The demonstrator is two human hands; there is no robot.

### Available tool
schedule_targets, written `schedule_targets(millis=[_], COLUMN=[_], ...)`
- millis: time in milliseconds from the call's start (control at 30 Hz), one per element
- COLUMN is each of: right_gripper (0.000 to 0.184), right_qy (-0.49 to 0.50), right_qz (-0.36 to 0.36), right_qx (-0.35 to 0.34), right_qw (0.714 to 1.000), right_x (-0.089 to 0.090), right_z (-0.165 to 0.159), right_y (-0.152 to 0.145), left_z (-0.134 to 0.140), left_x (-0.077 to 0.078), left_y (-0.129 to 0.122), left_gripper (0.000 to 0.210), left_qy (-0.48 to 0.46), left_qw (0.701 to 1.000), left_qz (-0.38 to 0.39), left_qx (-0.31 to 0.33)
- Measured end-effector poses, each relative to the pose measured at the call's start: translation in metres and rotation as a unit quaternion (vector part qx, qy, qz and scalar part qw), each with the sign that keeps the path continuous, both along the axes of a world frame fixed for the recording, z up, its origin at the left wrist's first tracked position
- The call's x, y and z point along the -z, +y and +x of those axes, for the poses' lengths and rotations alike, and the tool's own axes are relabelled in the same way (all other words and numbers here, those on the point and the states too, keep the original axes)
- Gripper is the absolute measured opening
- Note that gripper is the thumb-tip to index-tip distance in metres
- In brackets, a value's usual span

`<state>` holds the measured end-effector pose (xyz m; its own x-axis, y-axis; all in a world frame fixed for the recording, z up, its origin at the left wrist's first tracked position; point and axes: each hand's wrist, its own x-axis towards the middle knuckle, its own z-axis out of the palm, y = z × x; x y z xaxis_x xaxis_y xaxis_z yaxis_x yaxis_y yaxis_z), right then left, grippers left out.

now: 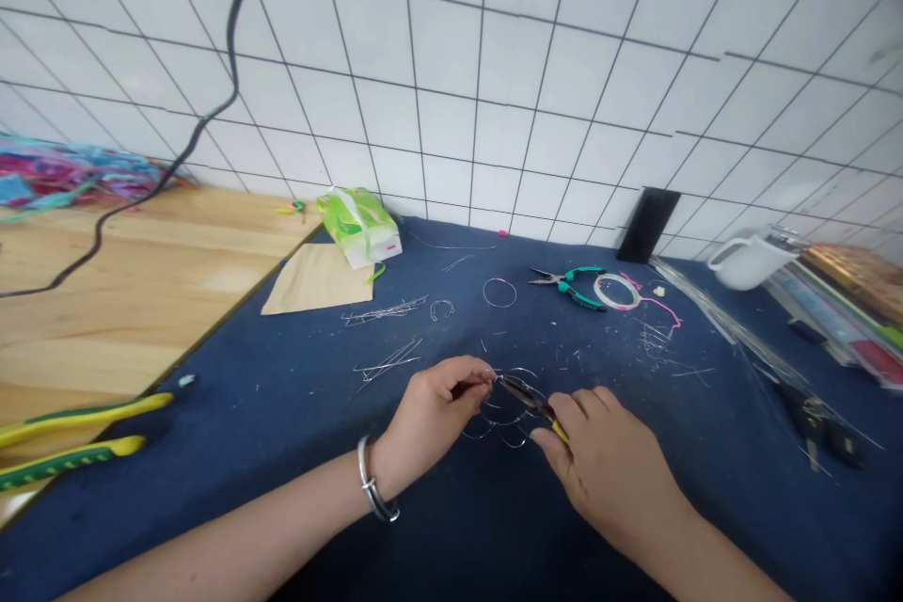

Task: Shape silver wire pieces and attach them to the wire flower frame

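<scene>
Near the middle of the blue cloth, your left hand pinches looped wire, your right hand grips small pliers biting it; teal pliers lie farther back, right.

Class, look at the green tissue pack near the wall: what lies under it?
The tissue pack rests partly on a brown paper sheet, which lies on the blue cloth. What the sheet covers beneath the pack is hidden.

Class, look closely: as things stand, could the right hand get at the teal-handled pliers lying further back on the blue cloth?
Probably not at once: the right hand is shut on yellow-handled pliers. The cloth towards the teal-handled pliers holds only thin wire scraps.
</scene>
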<state>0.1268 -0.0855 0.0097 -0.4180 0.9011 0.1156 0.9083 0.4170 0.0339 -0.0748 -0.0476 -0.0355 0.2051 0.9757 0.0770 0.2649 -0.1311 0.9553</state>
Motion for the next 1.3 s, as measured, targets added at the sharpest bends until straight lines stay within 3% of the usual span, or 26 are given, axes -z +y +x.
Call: schedule_targets(millis=[267, 567, 767, 1067, 1300], right_gripper=[0.034, 0.025, 0.024, 0.033, 0.036], right_qy=[0.058, 0.143, 0.188, 0.256, 0.270], right_qz=[-0.079, -0.197, -0.243, -0.318, -0.337], right_qx=[-0.015, 0.000, 0.012, 0.030, 0.036], right_qw=[0.995, 0.970, 0.951, 0.912, 0.901], right_x=[0.005, 0.003, 0.001, 0.002, 0.002], right_z=[0.009, 0.011, 0.010, 0.012, 0.013], right_y=[0.002, 0.006, 0.007, 0.010, 0.012], left_z=[-0.001, 0.002, 0.003, 0.003, 0.002], left_x=[-0.010, -0.012, -0.008, -0.007, -0.005], left_y=[0.003, 0.001, 0.003, 0.006, 0.007], left_gripper=[0.011, 0.014, 0.006, 0.015, 0.010], left_qy=[-0.033, -0.204, -0.180, -0.140, -0.121], left_qw=[0.998, 0.952, 0.960, 0.972, 0.974], left_qz=[0.002, -0.178, -0.166, -0.154, -0.152], left_qx=[0.053, 0.146, 0.136, 0.112, 0.117])
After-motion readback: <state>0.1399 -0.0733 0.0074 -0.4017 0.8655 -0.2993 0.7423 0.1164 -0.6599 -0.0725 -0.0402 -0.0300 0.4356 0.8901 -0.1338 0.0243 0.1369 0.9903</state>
